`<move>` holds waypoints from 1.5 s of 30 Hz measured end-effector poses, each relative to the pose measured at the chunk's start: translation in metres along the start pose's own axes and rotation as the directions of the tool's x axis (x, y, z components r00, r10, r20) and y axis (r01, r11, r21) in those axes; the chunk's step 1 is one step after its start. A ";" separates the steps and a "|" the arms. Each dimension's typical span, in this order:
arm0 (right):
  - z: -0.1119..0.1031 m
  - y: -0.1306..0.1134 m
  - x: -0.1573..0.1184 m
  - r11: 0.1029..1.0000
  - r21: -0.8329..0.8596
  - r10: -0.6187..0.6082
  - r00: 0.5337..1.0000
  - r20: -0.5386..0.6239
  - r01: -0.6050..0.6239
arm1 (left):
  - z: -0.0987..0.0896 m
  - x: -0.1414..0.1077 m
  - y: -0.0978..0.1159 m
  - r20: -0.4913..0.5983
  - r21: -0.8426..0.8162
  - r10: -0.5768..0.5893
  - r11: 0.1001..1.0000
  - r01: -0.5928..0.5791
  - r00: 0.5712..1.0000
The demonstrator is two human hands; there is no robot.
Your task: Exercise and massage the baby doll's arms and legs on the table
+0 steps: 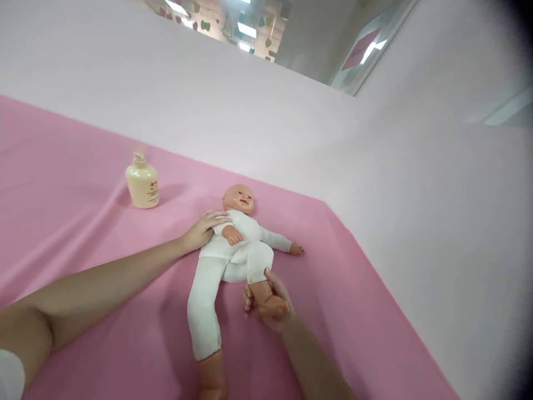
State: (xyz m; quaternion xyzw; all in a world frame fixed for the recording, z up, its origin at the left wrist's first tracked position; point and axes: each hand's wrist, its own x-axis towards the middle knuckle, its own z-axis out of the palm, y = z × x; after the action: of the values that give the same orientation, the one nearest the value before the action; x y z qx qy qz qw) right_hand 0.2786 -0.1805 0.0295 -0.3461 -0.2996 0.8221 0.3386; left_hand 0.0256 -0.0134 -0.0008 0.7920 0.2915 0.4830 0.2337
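Currently we find the doll (245,226) on its back on the counter (333,311), its head close to the far edge, short of the far right corner. One arm is stretched toward the right edge; the other is folded over the belly.

Our right hand (284,291) has its grip wrapped around the lower part of one leg, which is bent at the knee. Our left hand (204,229) rests on the shoulder and upper arm, fingers laid across; whether that grip is clasped or merely resting, we cannot tell.

We judge the handling to be under way and not concluded, as both hands bear on the doll. One leg is taken up and bent; the second lies extended toward the near edge, touched by neither hand. The bottle (142,183), upright by the far edge toward the left, is well apart from both hands, and we see no sign of its use.

Limits of inspection: the extended foot is cut off below, and the counter's near edge is out of view. The left thumb is hidden, the right palm partly covered by the held foot. The bottle's label is too small to read.
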 end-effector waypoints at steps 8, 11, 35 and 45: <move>-0.004 0.004 0.002 0.997 -0.010 -0.071 0.988 0.138 0.073 | 0.000 0.000 0.003 -0.044 -0.066 -0.052 0.997 0.049 0.998; -0.006 0.007 0.001 0.996 -0.004 -0.081 0.955 0.287 0.086 | -0.001 0.000 0.006 -0.046 -0.100 -0.102 0.990 0.097 0.994; -0.031 0.029 -0.003 0.979 -0.182 0.186 0.781 0.597 -0.094 | 0.002 0.006 0.006 -0.281 -0.678 -0.653 0.653 0.337 0.703; -0.027 0.024 0.007 0.991 -0.138 0.098 0.703 0.704 0.000 | 0.001 0.003 0.012 -0.273 -0.578 -0.596 0.729 0.366 0.755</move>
State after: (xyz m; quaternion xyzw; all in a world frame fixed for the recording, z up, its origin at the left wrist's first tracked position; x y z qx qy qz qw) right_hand 0.2870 -0.1822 -0.0058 -0.0323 -0.4489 0.8799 0.1527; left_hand 0.0309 -0.0200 0.0087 0.4679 0.4046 0.6264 0.4743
